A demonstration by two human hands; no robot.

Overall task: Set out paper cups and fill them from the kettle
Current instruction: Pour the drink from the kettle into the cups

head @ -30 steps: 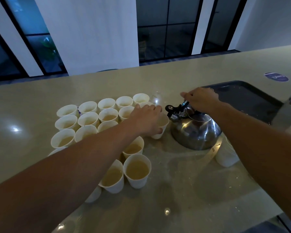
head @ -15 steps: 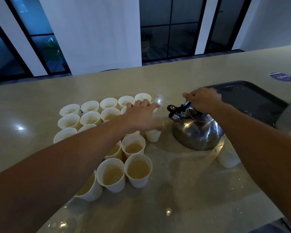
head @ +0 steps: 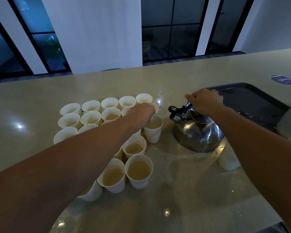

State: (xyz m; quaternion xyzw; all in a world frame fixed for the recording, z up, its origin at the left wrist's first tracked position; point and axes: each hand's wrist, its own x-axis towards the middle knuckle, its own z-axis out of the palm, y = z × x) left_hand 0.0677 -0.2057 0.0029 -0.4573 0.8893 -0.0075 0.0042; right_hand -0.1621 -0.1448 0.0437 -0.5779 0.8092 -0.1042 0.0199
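Left hand (head: 141,115) withdrawing from just-placed cup (head: 153,129) at kettle's (head: 198,132) nine o'clock, grip indiscernible; right hand (head: 206,101) clasping handle; pouring likely next.

A dark tray (head: 252,105) lies on the bench (head: 40,98); a round purple sticker (head: 282,79) sits just beyond the tray.

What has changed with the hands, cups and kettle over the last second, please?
The left hand let go of the cup nearest the kettle and lifted off it, fingers curled over the cluster. The right hand kept gripping the kettle handle; kettle and other cups stayed put.
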